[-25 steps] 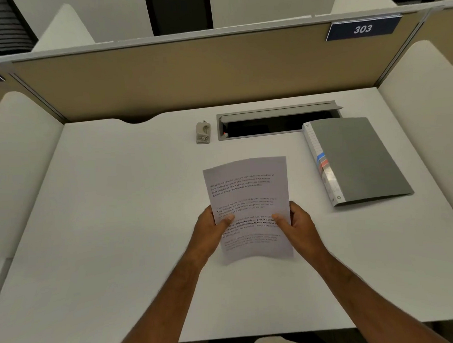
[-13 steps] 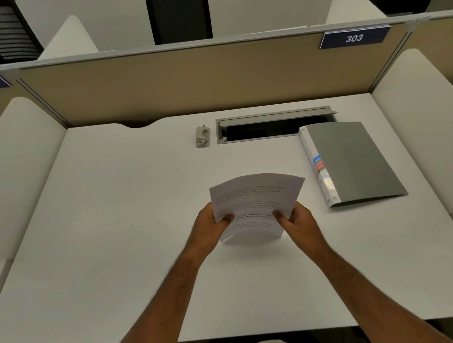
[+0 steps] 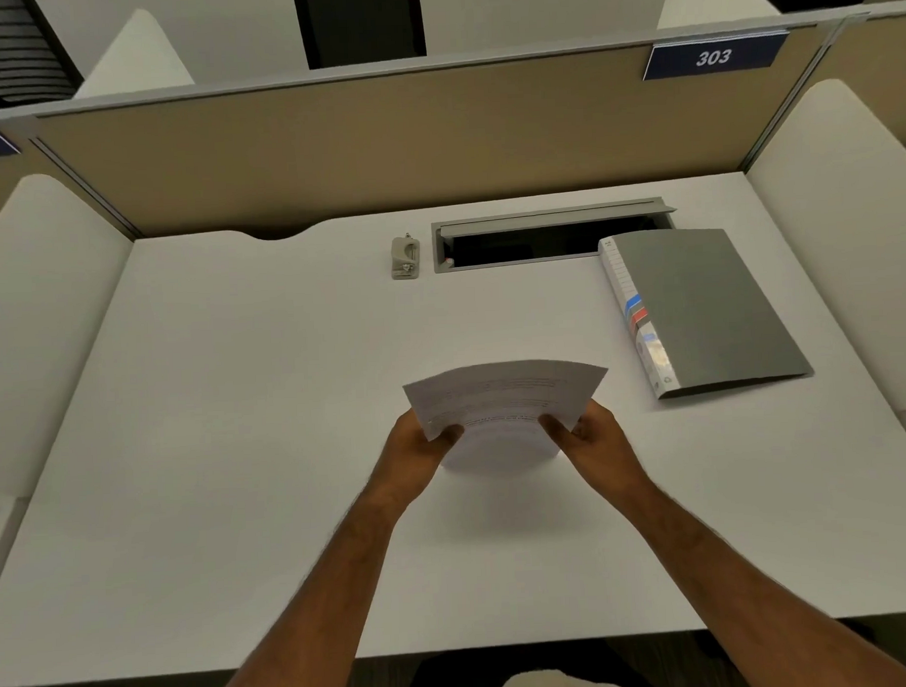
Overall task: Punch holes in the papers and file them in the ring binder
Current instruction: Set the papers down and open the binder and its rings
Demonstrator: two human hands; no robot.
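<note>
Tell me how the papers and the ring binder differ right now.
The papers are white with printed lines; the ring binder is grey with a labelled spine. The papers are held off the desk by the left hand and right hand, bowed; the ring binder lies flat and closed, untouched. Both sit right of the hole punch.

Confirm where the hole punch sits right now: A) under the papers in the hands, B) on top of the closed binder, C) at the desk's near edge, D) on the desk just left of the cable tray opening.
D: the hole punch stands on the desk just left of the cable tray opening, apart from the closed binder and from the papers held in both hands.
</note>
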